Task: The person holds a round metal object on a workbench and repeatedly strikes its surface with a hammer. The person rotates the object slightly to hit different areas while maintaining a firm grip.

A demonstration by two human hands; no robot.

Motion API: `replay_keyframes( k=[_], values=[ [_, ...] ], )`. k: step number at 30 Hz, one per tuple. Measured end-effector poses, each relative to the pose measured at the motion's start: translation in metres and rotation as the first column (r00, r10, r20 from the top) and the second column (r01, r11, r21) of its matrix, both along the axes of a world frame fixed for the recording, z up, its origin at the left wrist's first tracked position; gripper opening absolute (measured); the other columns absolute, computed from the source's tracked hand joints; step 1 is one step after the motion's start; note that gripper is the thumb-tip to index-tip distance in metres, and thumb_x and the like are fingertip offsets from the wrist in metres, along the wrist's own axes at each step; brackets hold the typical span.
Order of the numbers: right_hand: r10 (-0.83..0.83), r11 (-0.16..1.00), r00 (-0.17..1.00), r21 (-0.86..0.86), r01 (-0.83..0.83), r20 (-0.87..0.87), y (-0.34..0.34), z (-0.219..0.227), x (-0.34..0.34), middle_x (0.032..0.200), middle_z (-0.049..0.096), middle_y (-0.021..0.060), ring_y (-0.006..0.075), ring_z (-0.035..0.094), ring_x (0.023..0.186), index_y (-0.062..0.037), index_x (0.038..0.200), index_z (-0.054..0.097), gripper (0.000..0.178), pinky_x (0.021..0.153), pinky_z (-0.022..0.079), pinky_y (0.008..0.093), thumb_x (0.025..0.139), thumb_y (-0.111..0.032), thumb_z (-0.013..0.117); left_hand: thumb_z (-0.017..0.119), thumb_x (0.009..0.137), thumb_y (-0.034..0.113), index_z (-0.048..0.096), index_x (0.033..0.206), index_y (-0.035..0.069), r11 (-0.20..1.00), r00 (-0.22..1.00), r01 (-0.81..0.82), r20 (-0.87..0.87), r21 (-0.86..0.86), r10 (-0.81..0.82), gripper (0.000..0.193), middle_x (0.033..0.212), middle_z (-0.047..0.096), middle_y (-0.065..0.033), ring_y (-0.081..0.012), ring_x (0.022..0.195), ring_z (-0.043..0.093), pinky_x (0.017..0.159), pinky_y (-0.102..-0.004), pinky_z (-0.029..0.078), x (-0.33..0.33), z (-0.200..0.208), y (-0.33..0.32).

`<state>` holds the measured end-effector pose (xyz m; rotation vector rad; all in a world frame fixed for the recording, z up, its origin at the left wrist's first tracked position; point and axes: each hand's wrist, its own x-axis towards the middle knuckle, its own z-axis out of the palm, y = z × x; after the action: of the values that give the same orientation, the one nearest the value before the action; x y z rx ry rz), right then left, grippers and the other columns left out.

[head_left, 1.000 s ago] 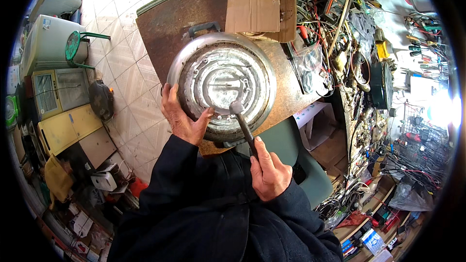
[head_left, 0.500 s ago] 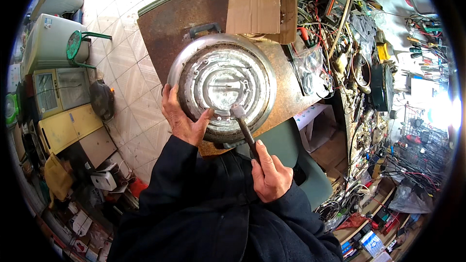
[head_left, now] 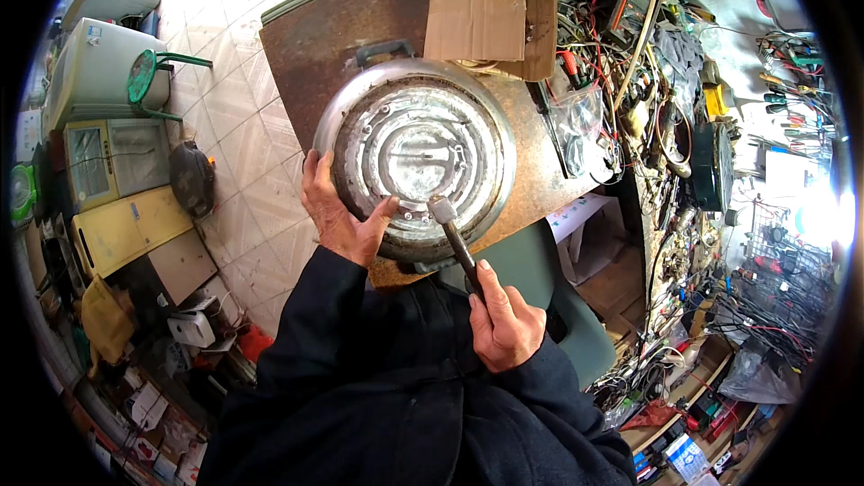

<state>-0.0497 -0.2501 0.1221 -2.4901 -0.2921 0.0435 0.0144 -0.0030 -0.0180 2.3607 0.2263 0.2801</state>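
A round metal pan (head_left: 419, 151) lies upside down on the table, its worn underside showing a ring-shaped heating element. Dark handles stick out at its far and near edges. My left hand (head_left: 342, 220) grips the pan's left rim, fingers along the outer side and thumb over the underside. In my right hand (head_left: 506, 324) is the dark handle of a hammer (head_left: 457, 241). The hammer's head rests on or just above the near part of the underside, close to my left thumb; contact cannot be made out.
A cardboard piece (head_left: 477, 11) lies beyond the pan on the brown table (head_left: 306, 54). Tangled wires and tools (head_left: 621, 81) crowd the right side. A grey-green chair (head_left: 517, 265) stands at the near right. Left on the floor are a green stool (head_left: 142, 76) and cabinets (head_left: 135, 162).
The whole view has shifted slightly. The hammer's head sits almost at the same spot on the pan, and both hands keep their hold.
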Motion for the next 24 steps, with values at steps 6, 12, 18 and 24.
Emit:
replay_keyframes(
  k=[6,12,18,24],
  values=[
    [0.015,0.999,1.000,-0.033,-0.016,-0.026,-0.001,0.002,0.003,0.071,0.055,0.0087,0.0275,0.059,0.056,-0.0029,0.141,0.069,0.064,0.054,0.051,0.0398,0.079,-0.001,0.083,0.095,0.076,0.046,0.026,0.163,0.006,1.000,1.000,-0.004,-0.005,-0.009,0.003,0.118,0.167,0.023,-0.0326,-0.0508,0.156,0.021,0.126,-0.0615,0.019,0.000,0.000,0.000],
    [0.043,0.998,0.999,0.049,-0.041,-0.026,-0.010,-0.002,0.007,0.072,0.058,0.0091,0.0277,0.060,0.056,-0.0023,0.140,0.069,0.062,0.054,0.052,0.0409,0.080,-0.001,0.082,0.095,0.075,0.048,0.027,0.163,0.007,1.000,1.000,0.001,0.020,0.012,-0.002,0.118,0.166,0.024,-0.0327,-0.0506,0.156,0.021,0.126,-0.0619,0.020,-0.001,-0.008,0.002],
    [0.027,0.993,0.999,0.115,-0.022,-0.034,-0.036,-0.013,0.016,0.084,0.071,0.0178,0.0329,0.071,0.065,0.0095,0.135,0.064,0.057,0.059,0.057,0.0392,0.081,0.001,0.082,0.092,0.079,0.052,0.030,0.163,0.008,1.000,0.999,-0.026,0.022,-0.007,0.026,0.114,0.167,0.027,-0.0280,-0.0451,0.156,0.025,0.127,-0.0565,0.022,0.000,-0.003,-0.001],
    [0.471,0.881,0.854,-0.069,-0.468,0.219,-0.085,-0.029,0.036,0.086,0.069,0.0122,0.0250,0.068,0.065,0.0055,0.119,0.066,0.041,0.056,0.053,0.0364,0.080,-0.002,0.079,0.088,0.079,0.060,0.030,0.163,0.007,0.998,0.997,-0.050,-0.052,-0.035,0.049,0.115,0.168,0.025,-0.0288,-0.0462,0.155,0.024,0.126,-0.0581,0.021,-0.002,0.005,-0.003]
  ],
)
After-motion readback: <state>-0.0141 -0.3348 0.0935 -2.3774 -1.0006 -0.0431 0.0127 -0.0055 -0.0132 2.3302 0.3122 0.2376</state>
